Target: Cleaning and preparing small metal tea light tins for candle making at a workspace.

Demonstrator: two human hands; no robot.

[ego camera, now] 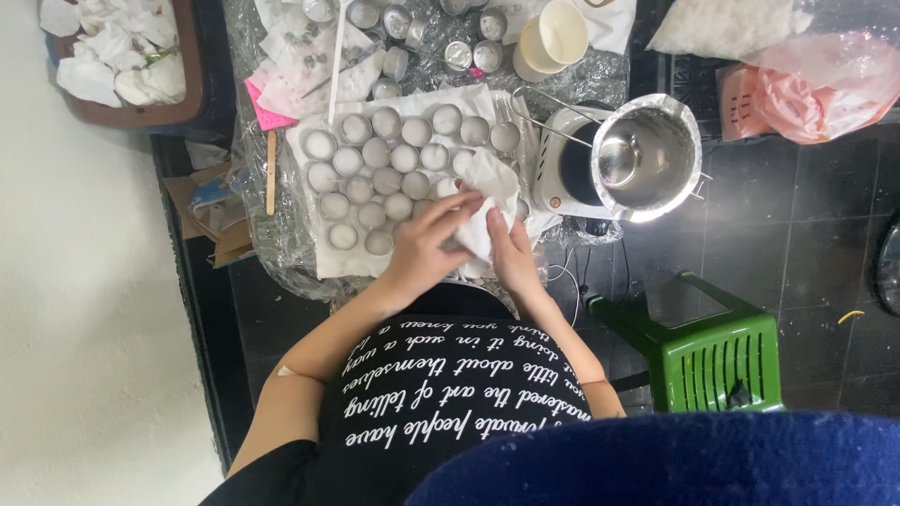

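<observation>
step: wiping cups | left hand (427, 245) and right hand (511, 255) both pinch white tissue (487, 201) at tray's (309, 141) near-right corner, over tealight cups (386, 178) | next: likely steady dab, don't tip cups | pot (647, 155) right

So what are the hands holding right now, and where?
Both hands, left and right, grip a crumpled white tissue by its lower part.
</observation>
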